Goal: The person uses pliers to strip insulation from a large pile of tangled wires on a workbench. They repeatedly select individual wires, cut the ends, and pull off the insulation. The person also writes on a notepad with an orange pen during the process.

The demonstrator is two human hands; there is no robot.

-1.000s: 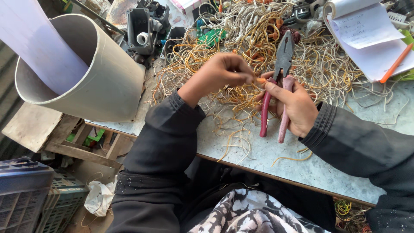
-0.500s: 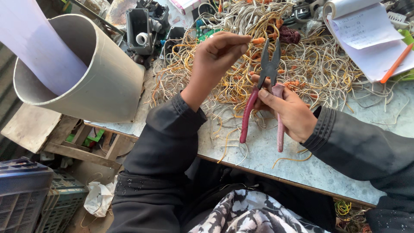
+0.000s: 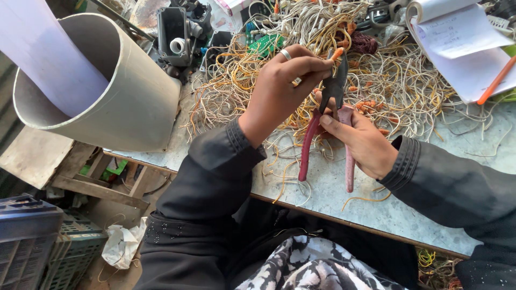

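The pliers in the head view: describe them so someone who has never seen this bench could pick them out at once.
Start at the grey worktop strewn with a heap of tangled yellow and white wires. In front of that heap, the right hand holds up the pink-handled metal pliers, beside the left hand. Nothing else there has two long pink grips and dark jaws pointing away from the person.

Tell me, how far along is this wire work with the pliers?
Hard to count anything as finished: no separate sorted heap shows. In hand: the right hand grips pink-handled pliers, while the left hand feeds an orange-tipped wire to their jaws. Left: a large tangled pile of wires covers the table, so most seems ahead.
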